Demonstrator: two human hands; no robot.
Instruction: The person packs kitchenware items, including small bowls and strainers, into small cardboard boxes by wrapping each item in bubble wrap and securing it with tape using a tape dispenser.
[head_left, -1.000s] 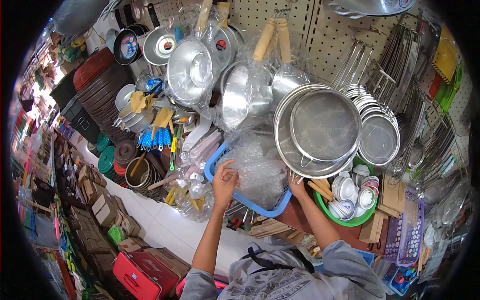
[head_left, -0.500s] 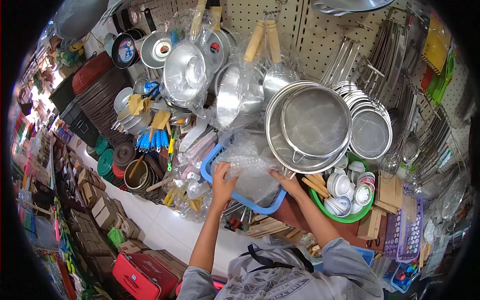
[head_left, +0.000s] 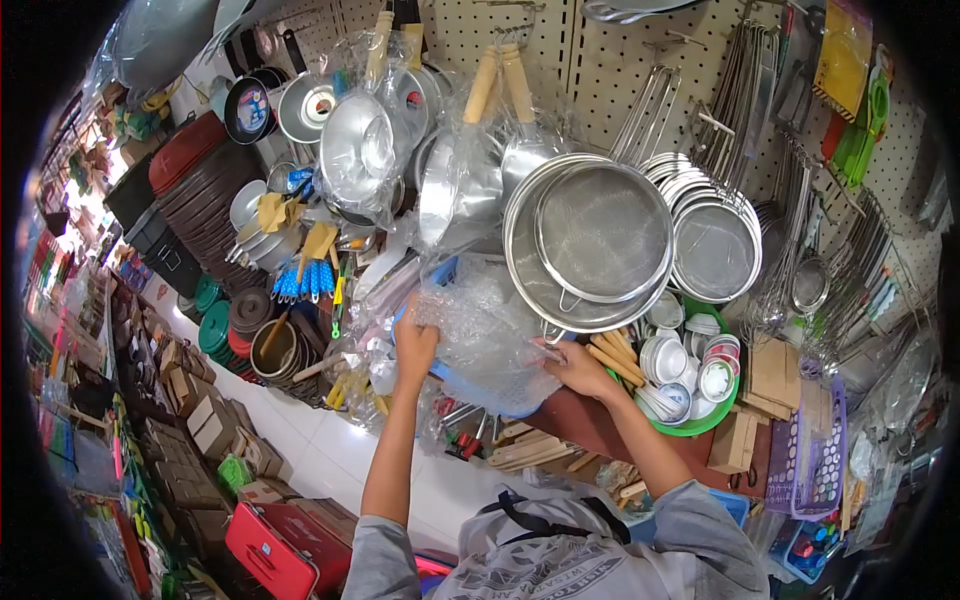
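Observation:
A crumpled sheet of clear bubble wrap point(head_left: 480, 325) is spread between my hands, over a blue plastic basket point(head_left: 443, 272). My left hand point(head_left: 416, 338) is closed on its left edge, with the fingers curled over the plastic. At the lower right edge, my right hand point(head_left: 578, 370) pinches the wrap between thumb and fingers. Most of the basket is hidden beneath the wrap; only parts of its blue rim show. Large round mesh strainers point(head_left: 603, 232) hang just above my right hand.
A green basin point(head_left: 690, 428) of small bowls stands right of my right hand, with wooden handles point(head_left: 618, 357) beside it. Pans in plastic point(head_left: 358, 150) hang on the pegboard point(head_left: 625, 45). Stacked pots point(head_left: 280, 350) stand at left; a purple basket point(head_left: 805, 465) stands at right.
My hands have moved apart, the left one up and leftward. The bubble wrap has been spread wider and now covers more of the blue basket. The view has shifted slightly.

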